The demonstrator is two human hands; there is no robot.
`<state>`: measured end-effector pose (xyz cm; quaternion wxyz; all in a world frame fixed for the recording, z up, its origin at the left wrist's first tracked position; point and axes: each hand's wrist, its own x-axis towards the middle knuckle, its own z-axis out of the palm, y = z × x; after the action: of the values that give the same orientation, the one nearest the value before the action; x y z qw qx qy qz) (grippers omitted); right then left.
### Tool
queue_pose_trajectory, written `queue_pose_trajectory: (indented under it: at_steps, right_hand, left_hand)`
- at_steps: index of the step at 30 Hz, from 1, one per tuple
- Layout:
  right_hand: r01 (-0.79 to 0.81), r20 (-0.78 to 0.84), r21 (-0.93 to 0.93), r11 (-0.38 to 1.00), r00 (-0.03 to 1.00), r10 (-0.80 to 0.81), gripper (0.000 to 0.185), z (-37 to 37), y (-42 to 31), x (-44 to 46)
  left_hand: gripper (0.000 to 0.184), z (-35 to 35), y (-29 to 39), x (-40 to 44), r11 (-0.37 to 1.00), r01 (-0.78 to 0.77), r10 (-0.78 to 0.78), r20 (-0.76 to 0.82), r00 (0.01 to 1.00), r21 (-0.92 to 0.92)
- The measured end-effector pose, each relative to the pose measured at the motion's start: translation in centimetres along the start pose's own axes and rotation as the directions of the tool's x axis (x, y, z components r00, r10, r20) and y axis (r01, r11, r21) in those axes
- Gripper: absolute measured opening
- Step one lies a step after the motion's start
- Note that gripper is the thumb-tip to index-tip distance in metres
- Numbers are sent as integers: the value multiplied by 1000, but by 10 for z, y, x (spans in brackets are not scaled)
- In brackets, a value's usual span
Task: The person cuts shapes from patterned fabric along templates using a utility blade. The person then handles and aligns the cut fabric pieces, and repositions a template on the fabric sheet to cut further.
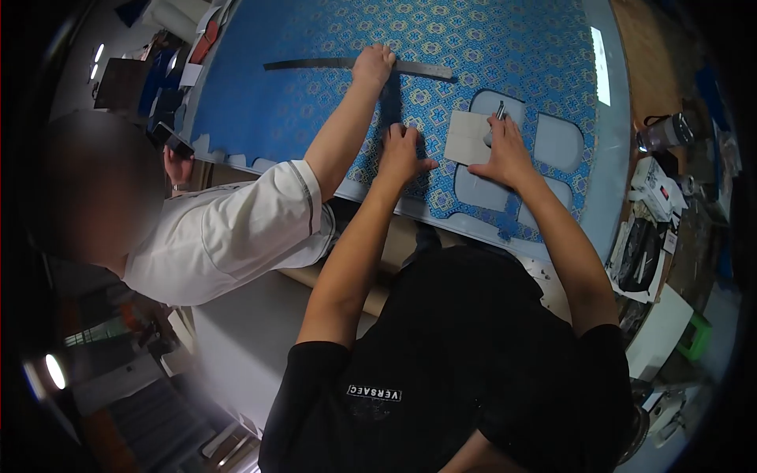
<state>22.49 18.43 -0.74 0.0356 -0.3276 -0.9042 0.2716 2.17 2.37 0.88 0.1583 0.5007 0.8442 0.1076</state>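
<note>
My left hand point(404, 155) rests on blue patterned fabric point(441, 31), its thumb spread and its fingertips at the lower end of a dark strip point(391, 102). My right hand point(509, 154) is over the right edge of a square beige template point(467, 137). A slim silver tool point(500, 109) sticks up at its fingers; its lower part is hidden. The thumb reaches to the template's lower edge. Beside and under the template are rounded cut-outs point(559, 143) in the fabric, with the pale tabletop showing through.
On my left, a co-worker in a white shirt point(236, 229) presses one hand point(374, 65) on a long metal ruler point(426, 69) and holds a phone point(173, 139) in the other. A bottle point(666, 132), a white box point(656, 187) and clutter stand past the table's right edge point(617, 118).
</note>
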Motion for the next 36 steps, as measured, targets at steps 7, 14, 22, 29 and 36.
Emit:
queue_pose_trajectory:
  at_steps: [7,14,22,29,36]
  right_hand:
    - [-20,-25,88,996,999,23,117,-9,-2,-49]
    - [-48,-327,237,970,937,126,110,-6,80,-127]
    - [-174,-443,217,960,859,256,111,0,102,-195]
    - [-175,-434,174,969,870,235,109,-1,105,-197]
    - [-237,-345,86,968,904,252,109,-17,111,-246]
  left_hand:
    - [73,9,5,-9,997,71,-69,-48,996,42]
    - [82,21,1,-11,989,-106,123,-192,974,101]
    - [72,15,-1,5,979,-138,165,-183,969,150]
    - [53,24,0,-14,970,-206,230,-212,950,126]
    - [31,8,42,-131,852,-461,324,-441,837,-248]
